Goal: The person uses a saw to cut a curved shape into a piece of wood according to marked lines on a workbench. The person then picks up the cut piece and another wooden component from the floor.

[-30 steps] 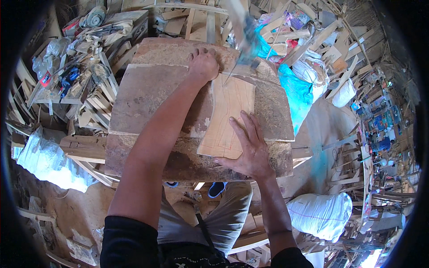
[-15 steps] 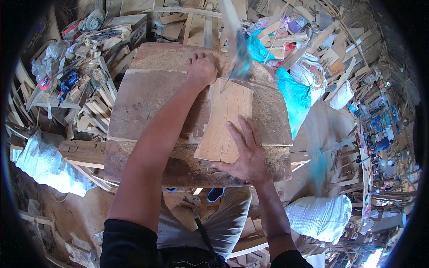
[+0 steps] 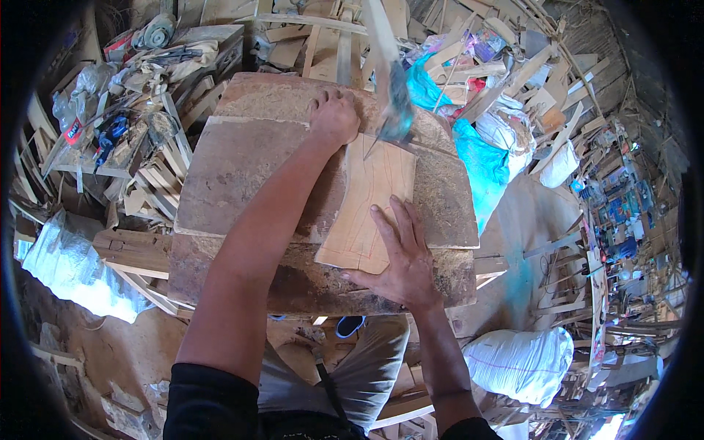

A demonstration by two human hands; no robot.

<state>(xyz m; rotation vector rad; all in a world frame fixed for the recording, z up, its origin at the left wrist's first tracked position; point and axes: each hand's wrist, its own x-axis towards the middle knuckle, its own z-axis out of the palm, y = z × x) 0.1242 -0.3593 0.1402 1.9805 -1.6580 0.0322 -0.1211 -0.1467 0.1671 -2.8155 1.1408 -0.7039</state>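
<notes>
A pale wooden board [image 3: 367, 198] with curved sides and red pencil lines lies flat on the brown worktable [image 3: 242, 176]. My right hand [image 3: 407, 264] lies on its near right part, fingers spread and thumb out by the near edge. My left hand [image 3: 335, 119] rests beside the board's far left corner, fingers loosely bent and apart on the tabletop, holding nothing visible. A thin saw blade [image 3: 372, 145] comes down at the board's far end, below a blurred blue-grey saw head [image 3: 397, 103]. My left hand is close to the blade's left side; my right hand is farther from it.
Wood offcuts and a turquoise sack [image 3: 480, 158] crowd the far right. A side bench [image 3: 110, 172] at left holds a bottle [image 3: 71, 132] and a blue power tool [image 3: 111, 139]. A stuffed white sack [image 3: 521, 363] stands at lower right. Sawdust lies on the tabletop.
The whole view has shifted slightly. Both hands and the board keep nearly the same places relative to the saw blade.
</notes>
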